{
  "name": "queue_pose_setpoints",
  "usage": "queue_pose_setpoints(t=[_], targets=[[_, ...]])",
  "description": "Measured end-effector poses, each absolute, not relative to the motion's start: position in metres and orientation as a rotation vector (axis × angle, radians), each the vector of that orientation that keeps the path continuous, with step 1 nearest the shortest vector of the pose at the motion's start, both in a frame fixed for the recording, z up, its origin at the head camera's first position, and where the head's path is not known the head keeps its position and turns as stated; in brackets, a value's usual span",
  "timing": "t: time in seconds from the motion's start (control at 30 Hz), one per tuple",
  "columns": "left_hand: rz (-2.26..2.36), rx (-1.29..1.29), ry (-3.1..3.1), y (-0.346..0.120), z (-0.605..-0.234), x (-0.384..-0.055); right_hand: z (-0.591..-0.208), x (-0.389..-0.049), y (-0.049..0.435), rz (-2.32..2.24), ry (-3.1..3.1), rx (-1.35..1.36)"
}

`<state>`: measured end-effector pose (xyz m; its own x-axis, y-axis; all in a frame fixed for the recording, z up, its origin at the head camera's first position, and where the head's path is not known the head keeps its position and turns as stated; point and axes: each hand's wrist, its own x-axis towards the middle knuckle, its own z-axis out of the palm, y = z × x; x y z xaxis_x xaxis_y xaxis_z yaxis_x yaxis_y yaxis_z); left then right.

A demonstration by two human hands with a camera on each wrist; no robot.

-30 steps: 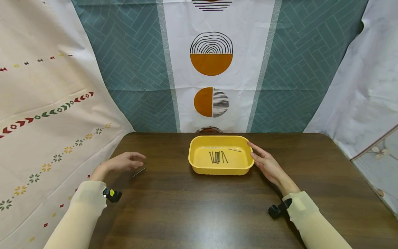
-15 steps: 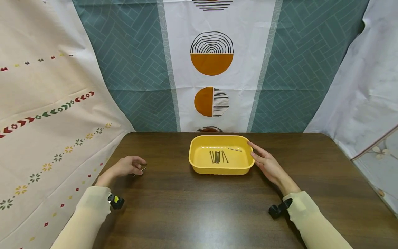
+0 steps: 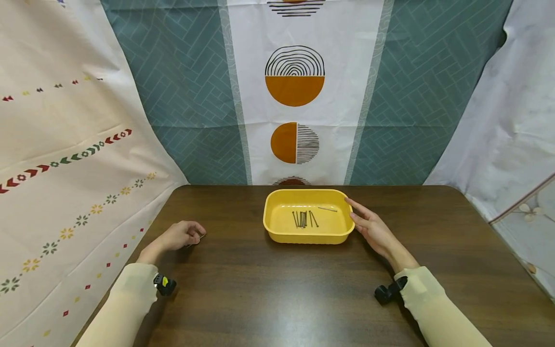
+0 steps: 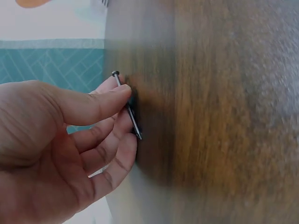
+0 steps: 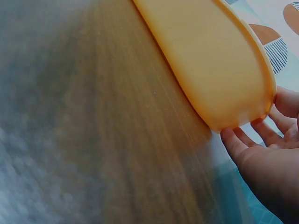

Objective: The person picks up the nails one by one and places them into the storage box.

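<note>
At the table's left side, my left hand (image 3: 181,235) pinches an iron nail (image 4: 132,120) between thumb and curled fingers. In the left wrist view the nail lies slantwise across the fingertips, its flat head (image 4: 115,73) sticking out past the thumb. A yellow plastic tray (image 3: 305,238) stands at the far middle of the table. Several dark nails (image 3: 302,219) lie side by side in it, and a shinier nail (image 3: 327,209) lies crosswise near its right end. With fairly straight fingers, my right hand (image 3: 376,232) touches the tray's right end, as the right wrist view (image 5: 275,149) also shows.
The brown wooden table (image 3: 277,289) ends at a patterned cloth (image 3: 295,144) hanging behind it. White cloths hang along the left (image 3: 56,168) and right (image 3: 498,144) sides. Each wrist wears a small black camera.
My left hand has come down and slightly right onto the nail on the table and now pinches it. The right hand and the tray have stayed in place.
</note>
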<state>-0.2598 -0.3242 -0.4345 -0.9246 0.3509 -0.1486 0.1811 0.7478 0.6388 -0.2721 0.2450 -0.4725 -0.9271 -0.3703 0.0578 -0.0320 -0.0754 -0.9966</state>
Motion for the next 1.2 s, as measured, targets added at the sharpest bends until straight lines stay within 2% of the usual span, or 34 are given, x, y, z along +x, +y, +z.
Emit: queue_pose_setpoints(t=[0.87, 1.2], targets=[[1.246, 0.396, 2.720, -0.297, -0.428, -0.269, -0.474, -0.272, 0.243, -2.121, 1.956, -0.409], [1.511, 0.328, 2.581, -0.277, -0.427, -0.275, -0.471, -0.271, 0.244, -2.106, 1.959, -0.417]])
